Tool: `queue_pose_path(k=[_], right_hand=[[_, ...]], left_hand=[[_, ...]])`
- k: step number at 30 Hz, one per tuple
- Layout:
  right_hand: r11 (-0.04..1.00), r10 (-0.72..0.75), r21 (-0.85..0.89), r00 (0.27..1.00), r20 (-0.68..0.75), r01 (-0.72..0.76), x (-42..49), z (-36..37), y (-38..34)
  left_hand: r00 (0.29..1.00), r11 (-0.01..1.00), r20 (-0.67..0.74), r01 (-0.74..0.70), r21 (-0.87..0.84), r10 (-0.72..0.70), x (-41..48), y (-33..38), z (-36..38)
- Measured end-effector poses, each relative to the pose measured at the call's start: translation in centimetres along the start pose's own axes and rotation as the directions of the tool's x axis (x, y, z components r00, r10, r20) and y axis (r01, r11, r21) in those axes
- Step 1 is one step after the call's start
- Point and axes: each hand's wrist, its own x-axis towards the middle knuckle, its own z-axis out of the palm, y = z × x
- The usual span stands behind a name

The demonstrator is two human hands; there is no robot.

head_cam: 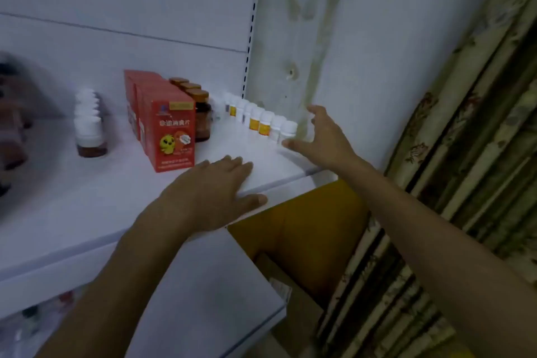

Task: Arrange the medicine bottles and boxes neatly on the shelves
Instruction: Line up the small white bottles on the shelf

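Head view: upright small white plastic bottles are lining toward the frame's upper left; right hand holding fingers apart, left hand lying flat.

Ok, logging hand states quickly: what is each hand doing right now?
Left hand: open, flat on the shelf.
Right hand: open, fingers spread beside the front white bottle, not gripping it.
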Motion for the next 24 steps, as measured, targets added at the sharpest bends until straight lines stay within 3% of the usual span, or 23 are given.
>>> queue_pose_path(k=[4,8,10,13,15,20,24], right_hand=[[0.989,0.074,0.129,0.997,0.009,-0.074,2.8,1.4,1.5],[0.979,0.025,0.203,0.995,-0.093,-0.006,4.3,3.1,3.2],[0.946,0.012,0.322,0.993,-0.119,0.027,4.7,3.5,4.1],[0.799,-0.008,0.596,0.992,-0.127,0.083,4.2,3.7,4.5],[0.696,-0.101,0.708,0.992,-0.074,0.124,3.9,3.4,4.6],[0.547,-0.301,0.827,0.952,0.053,0.127,3.5,2.0,5.0],[0.507,-0.321,0.860,0.940,0.119,0.064,3.6,1.9,5.5]], left_hand=[[1.000,0.999,-0.010,-0.017,0.035,0.017,-0.4,-0.5,0.1],[1.000,0.999,-0.027,0.013,-0.040,-0.015,-0.5,-0.9,0.1],[0.991,0.988,-0.082,0.092,-0.128,-0.103,-0.2,-0.2,0.0],[0.952,0.958,-0.220,0.157,-0.241,-0.211,1.6,2.7,-0.1],[0.913,0.913,-0.297,0.158,-0.376,-0.280,4.3,5.1,0.2],[0.819,0.737,-0.383,0.072,-0.672,-0.428,10.0,7.8,1.4],[0.804,0.735,-0.416,0.038,-0.678,-0.425,10.2,8.6,2.1]])
